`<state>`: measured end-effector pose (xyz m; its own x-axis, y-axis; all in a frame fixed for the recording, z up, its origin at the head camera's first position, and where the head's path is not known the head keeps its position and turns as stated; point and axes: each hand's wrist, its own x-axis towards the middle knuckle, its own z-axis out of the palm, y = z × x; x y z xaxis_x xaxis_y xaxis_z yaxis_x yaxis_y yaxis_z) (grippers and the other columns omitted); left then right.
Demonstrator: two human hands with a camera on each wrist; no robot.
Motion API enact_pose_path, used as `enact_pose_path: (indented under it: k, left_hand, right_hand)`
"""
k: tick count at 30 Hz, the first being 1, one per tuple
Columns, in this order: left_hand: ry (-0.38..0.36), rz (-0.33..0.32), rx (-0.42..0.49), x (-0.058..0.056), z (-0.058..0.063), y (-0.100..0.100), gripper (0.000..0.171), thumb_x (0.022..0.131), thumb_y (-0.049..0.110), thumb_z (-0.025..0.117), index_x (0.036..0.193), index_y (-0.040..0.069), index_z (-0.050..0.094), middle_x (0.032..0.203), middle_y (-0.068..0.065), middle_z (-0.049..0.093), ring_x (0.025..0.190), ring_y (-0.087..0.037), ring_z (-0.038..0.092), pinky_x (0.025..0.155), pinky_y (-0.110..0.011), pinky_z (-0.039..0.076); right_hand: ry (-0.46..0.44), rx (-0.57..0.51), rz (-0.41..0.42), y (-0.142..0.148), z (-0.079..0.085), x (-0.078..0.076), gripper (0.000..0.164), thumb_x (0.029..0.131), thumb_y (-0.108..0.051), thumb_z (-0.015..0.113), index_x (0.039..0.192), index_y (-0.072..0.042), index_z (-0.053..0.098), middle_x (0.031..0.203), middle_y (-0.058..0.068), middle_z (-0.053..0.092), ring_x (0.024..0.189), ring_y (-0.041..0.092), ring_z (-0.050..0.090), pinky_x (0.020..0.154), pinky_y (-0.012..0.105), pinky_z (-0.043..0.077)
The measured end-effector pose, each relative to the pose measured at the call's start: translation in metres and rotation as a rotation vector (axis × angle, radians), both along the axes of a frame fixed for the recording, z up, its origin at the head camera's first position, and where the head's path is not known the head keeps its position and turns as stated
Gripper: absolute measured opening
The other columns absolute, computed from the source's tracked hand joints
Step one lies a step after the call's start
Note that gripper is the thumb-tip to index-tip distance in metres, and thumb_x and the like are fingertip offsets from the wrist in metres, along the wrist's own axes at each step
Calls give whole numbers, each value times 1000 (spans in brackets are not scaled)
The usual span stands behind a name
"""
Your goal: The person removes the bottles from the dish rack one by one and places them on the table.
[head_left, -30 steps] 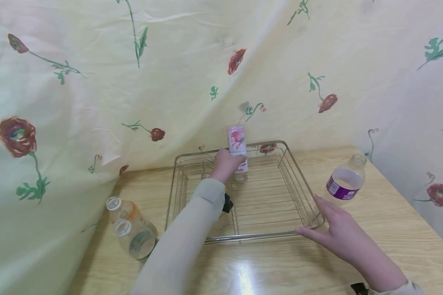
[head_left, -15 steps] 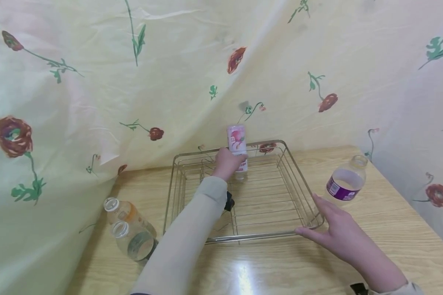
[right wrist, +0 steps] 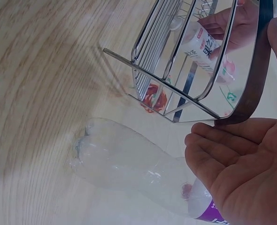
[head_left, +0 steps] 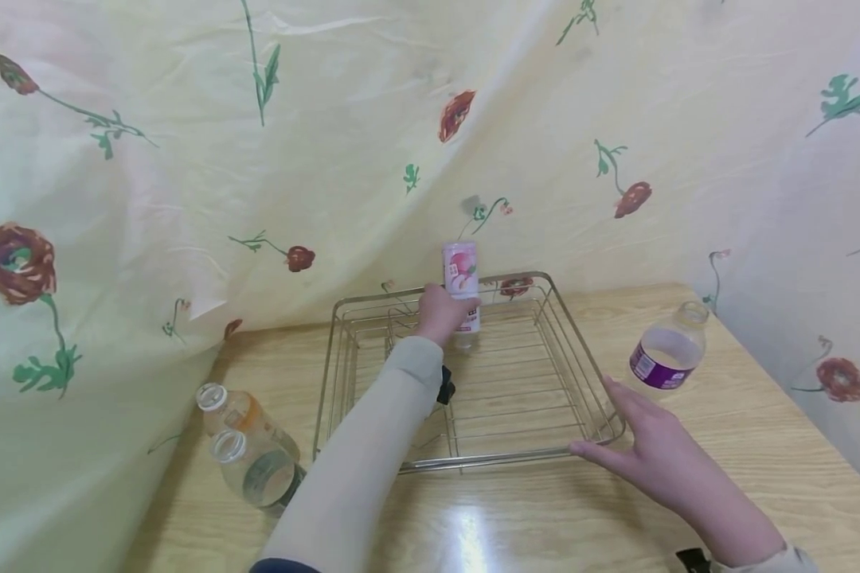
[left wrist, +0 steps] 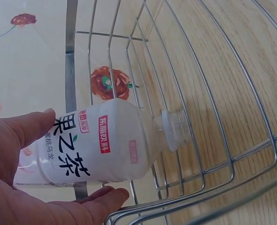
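My left hand (head_left: 440,314) grips a plastic drink bottle (head_left: 461,267) with a pink and white peach label at the back of a wire rack (head_left: 505,458). The bottle is upside down, its clear neck pointing into the rack near the floor wires. In the left wrist view, thumb and fingers lie on opposite sides of the bottle (left wrist: 96,145); whether the neck touches the wires I cannot tell. At the front right corner of the rack, my right hand (head_left: 659,438) rests with its thumb on the rim and its fingers extended along the side.
A clear bottle with a purple label (head_left: 662,374) stands right of the rack. On the left, close together, are a bottle with an orange band (head_left: 251,418) and a clear bottle with a dark label (head_left: 268,481). Flowered cloth (head_left: 373,159) hangs behind the wooden table (head_left: 516,525).
Both hands keep their places on the bottle and the rack. The head view has shifted slightly, with the left bottles appearing a little further left.
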<state>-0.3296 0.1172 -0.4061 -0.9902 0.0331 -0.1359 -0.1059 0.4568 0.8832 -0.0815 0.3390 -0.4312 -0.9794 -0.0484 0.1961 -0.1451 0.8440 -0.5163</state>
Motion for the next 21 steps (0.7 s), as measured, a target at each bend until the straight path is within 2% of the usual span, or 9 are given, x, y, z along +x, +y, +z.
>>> enact_pose_path:
  k: [7, 21]
  left_hand:
    - [5, -27, -22, -3, -1, 0, 50, 87, 26, 83, 119, 1, 55, 103, -11, 61, 92, -24, 65, 82, -35, 57]
    - [-1, -72, -33, 0, 2, -1, 41, 91, 26, 79, 117, 2, 58, 103, -10, 64, 92, -24, 66, 83, -37, 57]
  right_hand:
    - [-1, 7, -4, 1, 0, 0, 110, 81, -58, 80, 150, 15, 34, 146, 40, 39, 130, 61, 38, 99, 75, 36]
    - [14, -3, 4, 1, -2, 0, 109, 82, -57, 81, 149, 15, 35, 146, 38, 41, 130, 60, 39, 99, 74, 37]
